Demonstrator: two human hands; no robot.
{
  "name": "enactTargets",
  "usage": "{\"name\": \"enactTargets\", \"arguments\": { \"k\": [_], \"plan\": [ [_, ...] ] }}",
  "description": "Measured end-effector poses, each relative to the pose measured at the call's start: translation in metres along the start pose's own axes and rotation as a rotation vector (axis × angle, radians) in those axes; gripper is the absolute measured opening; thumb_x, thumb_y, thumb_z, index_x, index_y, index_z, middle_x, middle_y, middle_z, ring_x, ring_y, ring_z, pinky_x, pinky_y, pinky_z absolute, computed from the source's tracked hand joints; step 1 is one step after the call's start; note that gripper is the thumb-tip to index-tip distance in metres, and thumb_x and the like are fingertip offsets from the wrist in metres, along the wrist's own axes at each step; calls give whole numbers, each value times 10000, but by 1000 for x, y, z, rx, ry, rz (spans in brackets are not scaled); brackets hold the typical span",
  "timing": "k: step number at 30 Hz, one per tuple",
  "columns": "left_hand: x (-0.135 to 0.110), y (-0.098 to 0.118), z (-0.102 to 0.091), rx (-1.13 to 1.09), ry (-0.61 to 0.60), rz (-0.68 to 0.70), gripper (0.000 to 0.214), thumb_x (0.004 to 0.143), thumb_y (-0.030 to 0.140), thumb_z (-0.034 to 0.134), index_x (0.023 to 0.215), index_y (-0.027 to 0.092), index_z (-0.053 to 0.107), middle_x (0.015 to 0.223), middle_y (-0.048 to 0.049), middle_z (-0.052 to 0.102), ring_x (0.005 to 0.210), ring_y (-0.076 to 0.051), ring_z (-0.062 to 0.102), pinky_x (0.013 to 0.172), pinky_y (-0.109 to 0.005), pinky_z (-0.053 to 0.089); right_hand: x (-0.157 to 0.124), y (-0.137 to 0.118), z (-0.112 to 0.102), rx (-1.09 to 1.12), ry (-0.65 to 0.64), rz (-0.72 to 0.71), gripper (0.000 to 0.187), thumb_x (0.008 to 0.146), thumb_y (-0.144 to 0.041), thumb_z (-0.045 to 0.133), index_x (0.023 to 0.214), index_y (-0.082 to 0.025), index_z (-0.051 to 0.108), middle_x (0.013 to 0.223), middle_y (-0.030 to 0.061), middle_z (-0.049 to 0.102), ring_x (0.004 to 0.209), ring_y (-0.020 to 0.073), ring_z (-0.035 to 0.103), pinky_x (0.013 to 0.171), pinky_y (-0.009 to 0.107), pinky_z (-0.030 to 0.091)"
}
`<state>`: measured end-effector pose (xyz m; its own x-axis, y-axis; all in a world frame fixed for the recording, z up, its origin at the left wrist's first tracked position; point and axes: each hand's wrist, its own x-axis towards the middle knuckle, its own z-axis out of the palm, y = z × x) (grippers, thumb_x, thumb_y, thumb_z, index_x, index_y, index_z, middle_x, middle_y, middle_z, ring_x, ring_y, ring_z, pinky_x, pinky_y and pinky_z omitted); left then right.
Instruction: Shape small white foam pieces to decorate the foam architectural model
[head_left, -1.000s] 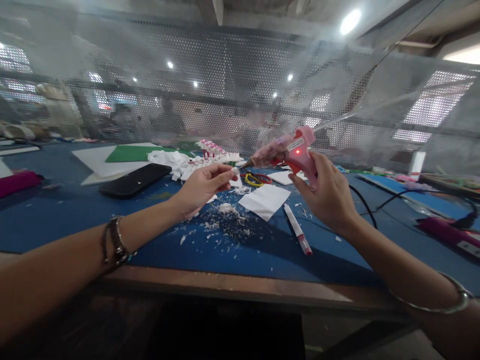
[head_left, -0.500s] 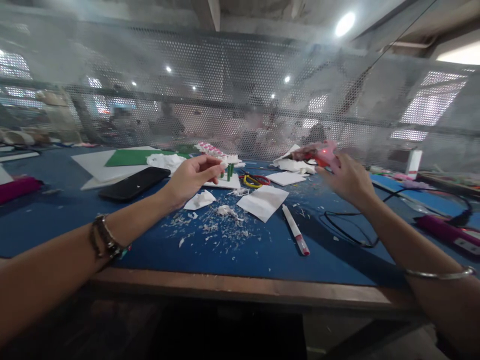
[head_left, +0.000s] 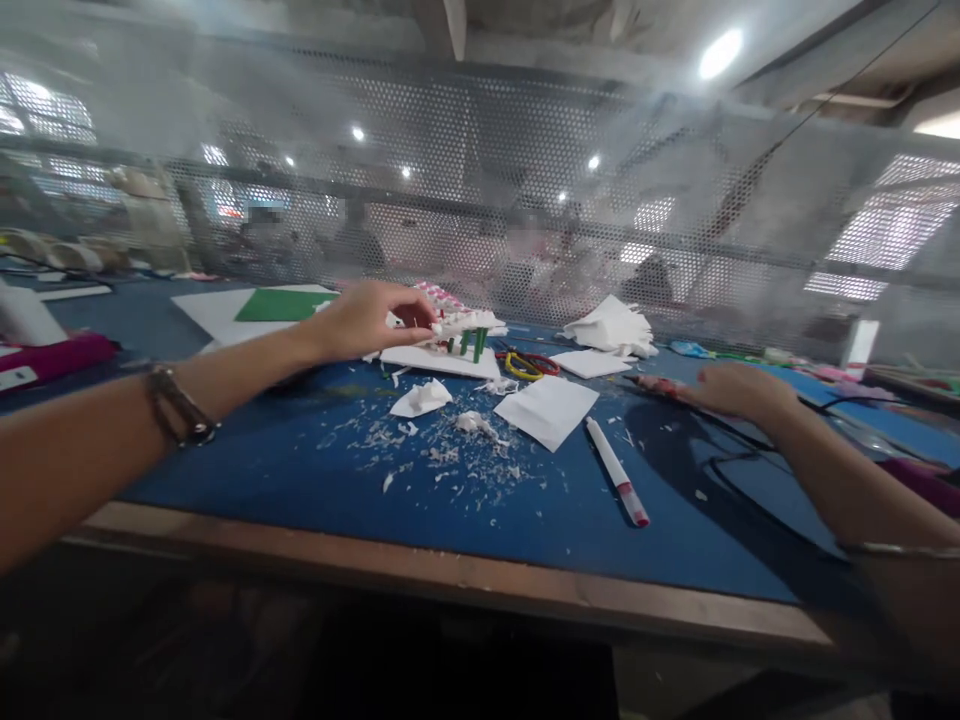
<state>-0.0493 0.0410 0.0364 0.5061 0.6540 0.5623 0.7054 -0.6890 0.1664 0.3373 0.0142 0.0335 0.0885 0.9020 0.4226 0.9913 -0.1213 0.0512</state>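
My left hand (head_left: 367, 318) is closed in a pinch, with a small white piece (head_left: 436, 328) at its fingertips. It is right beside a small model on a white board (head_left: 446, 360), where short green posts (head_left: 478, 345) stand under a white top. Whether the piece touches the model, I cannot tell. My right hand (head_left: 739, 393) is low over the table at the right, closed around a hot glue gun (head_left: 660, 386). The gun's dark nozzle points left, and most of its pink body is hidden by the hand.
Scissors (head_left: 534, 364) with red and yellow handles lie by the model. Nearer are a white paper sheet (head_left: 547, 410), a white pen-like cutter (head_left: 619, 475) and scattered white scraps (head_left: 476, 425). A black cable (head_left: 765, 500) loops at the right. Behind stands a mesh screen (head_left: 465, 200).
My right hand has lowered the glue gun from mid-air to the tabletop. My left hand remains pinched by the model, its wrist turned. The view has shifted slightly left.
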Motion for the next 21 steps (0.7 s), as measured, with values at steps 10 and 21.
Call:
{"name": "enactTargets", "arguments": {
  "k": [10, 21],
  "plan": [
    [39, 4, -17, 207, -312, 276, 276, 763, 348, 448, 869, 152, 610, 732, -6, 626, 651, -103, 525, 613, -204, 366, 88, -103, 4, 343, -175, -724, 593, 695, -288, 502, 1261, -199, 347, 1276, 83, 419, 1098, 222, 445, 869, 366, 403],
    [64, -31, 8, 513, -406, 343, 150, 771, 243, 458, 789, 239, 607, 660, 25, 616, 535, -103, 502, 526, -223, 315, 138, -178, 32, 223, -282, -1042, 662, 624, -97, 512, 1259, -125, 328, 1270, 133, 395, 1163, 245, 353, 980, 382, 284]
  ]
}}
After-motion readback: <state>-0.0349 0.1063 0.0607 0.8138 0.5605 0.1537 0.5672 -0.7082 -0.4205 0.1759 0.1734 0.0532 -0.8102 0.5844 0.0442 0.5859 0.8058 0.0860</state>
